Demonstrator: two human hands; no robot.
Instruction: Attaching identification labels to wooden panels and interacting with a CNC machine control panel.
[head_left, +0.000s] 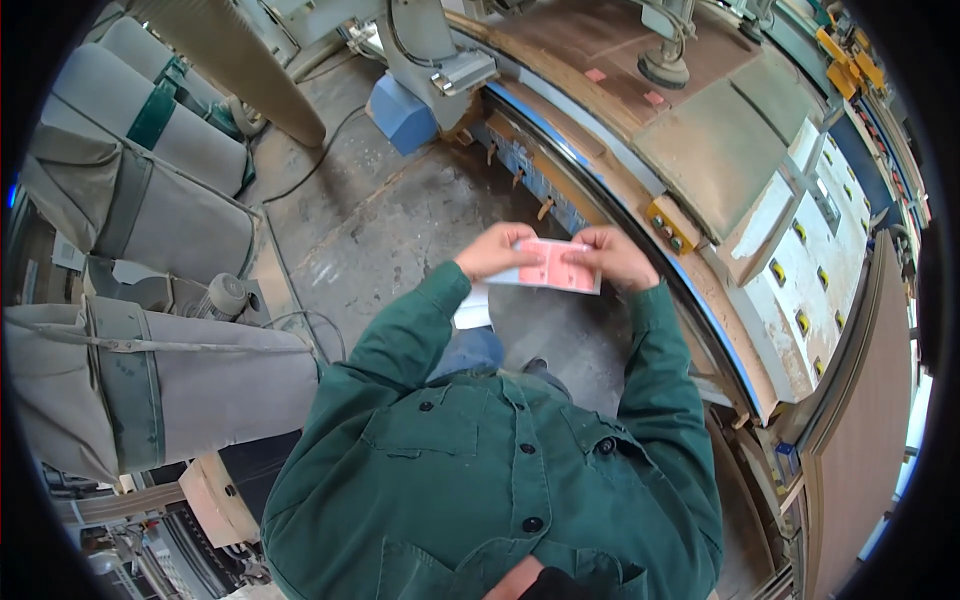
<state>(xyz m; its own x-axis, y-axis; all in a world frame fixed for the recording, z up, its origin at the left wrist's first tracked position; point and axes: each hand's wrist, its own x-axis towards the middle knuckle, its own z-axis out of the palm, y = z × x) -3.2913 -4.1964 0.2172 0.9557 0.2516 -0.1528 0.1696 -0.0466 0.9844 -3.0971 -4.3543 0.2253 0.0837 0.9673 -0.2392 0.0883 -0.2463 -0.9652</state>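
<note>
A pink label sheet with a white border [556, 272] is stretched out in front of my chest. My left hand [492, 252] pinches its left end, thumb on top. At the right end, my right hand [617, 258] grips it the same way, with the fingers hidden behind the sheet. Just under my left hand a white sheet [474, 310] shows; whether it joins the pink one I cannot tell.
To my right stands a long machine with a blue-edged side [560, 140] and a brown board [560, 32] bearing small pink labels [596, 75]. A yellow button box [672, 228] is on its edge. Large grey dust bags [200, 385] line the left. A cable [318, 160] lies on the floor.
</note>
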